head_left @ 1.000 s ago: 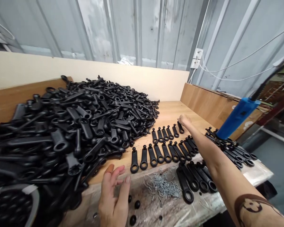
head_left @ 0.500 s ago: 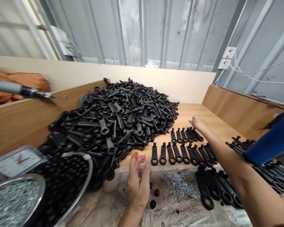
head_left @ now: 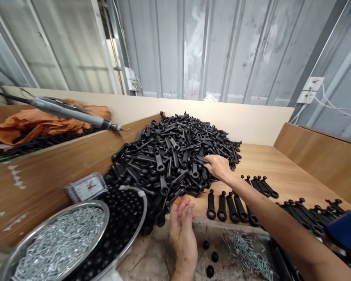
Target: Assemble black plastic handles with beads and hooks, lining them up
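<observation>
My right hand (head_left: pixel 219 166) reaches into the near right side of a big pile of black crank handles (head_left: pixel 175 148). Its fingers are closed at the end of one handle (head_left: pixel 200 159), partly hidden among the others. My left hand (head_left: pixel 183 238) is palm-up at the pile's front edge, fingers loosely curled and apart, nothing visible in it; an orange cover (head_left: pixel 178 201) sits on one fingertip. A row of handles (head_left: pixel 222 207) stretches to the right of it, partly covered by my right forearm. Black balls (head_left: pixel 214 256) lie close beside the left hand.
At left, a metal bowl of small pins (head_left: pixel 61 238) overlaps a larger bowl of black balls (head_left: pixel 125 226). A clock (head_left: pixel 87 187) stands behind them. A power screwdriver (head_left: pixel 73 112) hangs over the wooden divider (head_left: pixel 76 156). Loose pins (head_left: pixel 250 249) lie at front right.
My right hand has moved left, from the board behind the rows to the pile, where it has closed on a handle. The view has turned left; my left hand keeps nearly the same pose.
</observation>
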Action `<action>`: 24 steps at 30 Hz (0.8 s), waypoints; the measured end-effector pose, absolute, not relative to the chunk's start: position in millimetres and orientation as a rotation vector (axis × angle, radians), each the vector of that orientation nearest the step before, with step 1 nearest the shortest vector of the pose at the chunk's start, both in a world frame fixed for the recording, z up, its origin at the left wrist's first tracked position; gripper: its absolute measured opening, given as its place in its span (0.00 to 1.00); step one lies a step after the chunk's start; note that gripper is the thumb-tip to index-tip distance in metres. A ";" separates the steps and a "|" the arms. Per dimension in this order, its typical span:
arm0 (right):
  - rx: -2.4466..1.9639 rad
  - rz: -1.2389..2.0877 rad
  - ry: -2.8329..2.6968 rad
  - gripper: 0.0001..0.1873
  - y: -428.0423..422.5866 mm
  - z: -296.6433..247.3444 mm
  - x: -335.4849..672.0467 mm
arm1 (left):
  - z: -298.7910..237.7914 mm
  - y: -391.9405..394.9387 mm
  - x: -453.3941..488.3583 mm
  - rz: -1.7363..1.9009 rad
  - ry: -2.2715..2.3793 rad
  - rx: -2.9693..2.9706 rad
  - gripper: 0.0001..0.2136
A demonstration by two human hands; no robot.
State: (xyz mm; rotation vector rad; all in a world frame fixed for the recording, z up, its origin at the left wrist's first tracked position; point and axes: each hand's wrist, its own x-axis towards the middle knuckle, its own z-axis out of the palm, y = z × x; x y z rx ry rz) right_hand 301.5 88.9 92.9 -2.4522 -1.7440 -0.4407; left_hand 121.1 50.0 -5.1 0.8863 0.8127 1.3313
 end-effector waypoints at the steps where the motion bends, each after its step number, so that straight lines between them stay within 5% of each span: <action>1: -2.464 -0.443 -1.747 0.14 94.2 95.1 304.6 | -4.6 50.1 120.8 1.320 0.813 0.866 0.21; 17: -2.382 -0.591 -1.817 0.13 109.1 99.6 287.2 | -7.7 52.0 125.0 1.031 0.634 0.817 0.15; 22: -1.727 -0.641 -2.163 0.10 46.7 87.5 242.5 | 7.7 52.3 117.7 0.674 0.254 0.532 0.24; 24: -1.521 -0.629 -2.325 0.11 20.1 77.5 226.4 | 12.2 53.6 115.2 0.639 0.195 0.360 0.20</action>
